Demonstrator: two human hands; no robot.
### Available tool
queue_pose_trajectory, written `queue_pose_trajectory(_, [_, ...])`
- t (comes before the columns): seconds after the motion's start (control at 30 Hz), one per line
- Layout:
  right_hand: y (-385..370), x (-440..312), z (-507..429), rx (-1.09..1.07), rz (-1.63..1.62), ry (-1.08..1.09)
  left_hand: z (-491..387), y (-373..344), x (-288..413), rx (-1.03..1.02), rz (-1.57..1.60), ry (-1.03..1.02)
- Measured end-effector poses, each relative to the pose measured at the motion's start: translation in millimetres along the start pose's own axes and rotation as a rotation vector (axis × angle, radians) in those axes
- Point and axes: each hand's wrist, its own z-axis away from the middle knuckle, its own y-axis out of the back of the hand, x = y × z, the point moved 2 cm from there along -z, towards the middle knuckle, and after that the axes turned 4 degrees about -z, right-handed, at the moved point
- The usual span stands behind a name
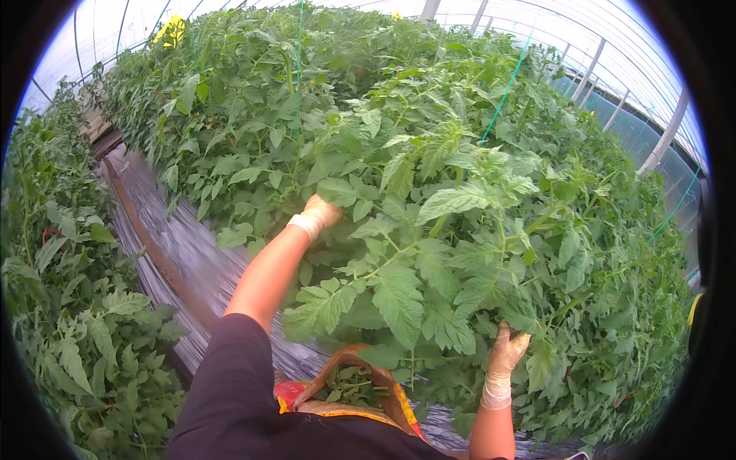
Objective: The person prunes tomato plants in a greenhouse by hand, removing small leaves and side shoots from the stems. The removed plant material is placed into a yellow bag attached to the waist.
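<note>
My left hand (pixel 323 213), in a thin pale glove, reaches into the tomato plants (pixel 397 282) ahead of me. Leaves cover its fingers, so what it touches is hidden. At the lower right, my right hand (pixel 508 352) wears a similar glove with brownish stains. Its thumb points up and its fingertips go in under the foliage; whether it grips anything cannot be seen. Against my body stands an open bag (pixel 397 397) with a brown inside and red and yellow outside. Cut or picked green leaves and stems (pixel 351 382) lie in it.
Another plant row (pixel 75 322) lines the left. Between the rows runs silvery plastic film (pixel 190 247) with a brown strip (pixel 155 253). Green strings (pixel 509 92) rise from the plants. Yellow sheets (pixel 171 31) hang at the back left. Greenhouse posts (pixel 667 135) stand along the right.
</note>
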Motion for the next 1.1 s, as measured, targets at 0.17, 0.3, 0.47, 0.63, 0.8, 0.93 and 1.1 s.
queue_pose_trajectory(0.17, [-8,-9,14,0.048,0.067,0.007,-32,-46,-46,0.054,-0.221,-0.298])
queue_pose_trajectory(0.3, [-11,-15,24,0.111,0.276,-0.066,-17,-46,-60,-0.099,-0.113,-0.113])
queue_pose_trajectory(0.47, [-10,-21,27,0.078,0.448,-0.038,10,-23,-48,-0.205,-0.094,-0.078])
queue_pose_trajectory(0.63, [-2,-13,31,0.048,0.57,0.034,22,-17,-50,-0.159,0.134,0.071])
queue_pose_trajectory(0.8, [5,-2,35,0.041,0.905,0.228,32,-18,-48,-0.199,0.229,0.062])
queue_pose_trajectory(0.93, [5,-4,32,0.067,0.792,0.114,38,-18,-36,-0.068,0.244,0.06])
queue_pose_trajectory(1.1, [-10,-18,29,0.097,0.522,0.11,37,-26,-26,0.008,0.288,0.2])
